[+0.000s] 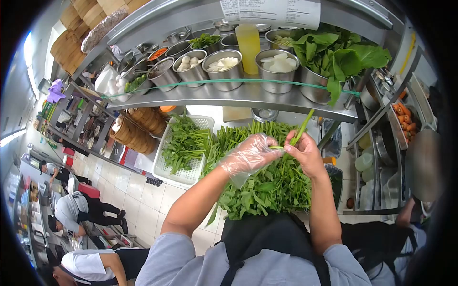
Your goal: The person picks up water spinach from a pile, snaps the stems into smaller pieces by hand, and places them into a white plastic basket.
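Observation:
My left hand [253,151], in a clear plastic glove, is closed in a pinch at the short end of a green stalk. My bare right hand [306,152] grips the same kind of stalk, a water spinach stem [303,127], between thumb and fingers, with its tip pointing up and away. The fingertips of both hands nearly meet. Below them lies a large heap of water spinach [267,188], leaves toward me and cut stems toward the shelf. To the left, a white perforated basket [190,179] holds more of these greens.
Above the heap runs a steel shelf [229,97] with several metal pots, a yellow-filled container [248,50] and a pot of broad leaves [315,85]. Bamboo steamers [130,137] stand left. Carrots [404,119] sit in a bin at right. Co-workers [86,209] stand left; another person is close on the right.

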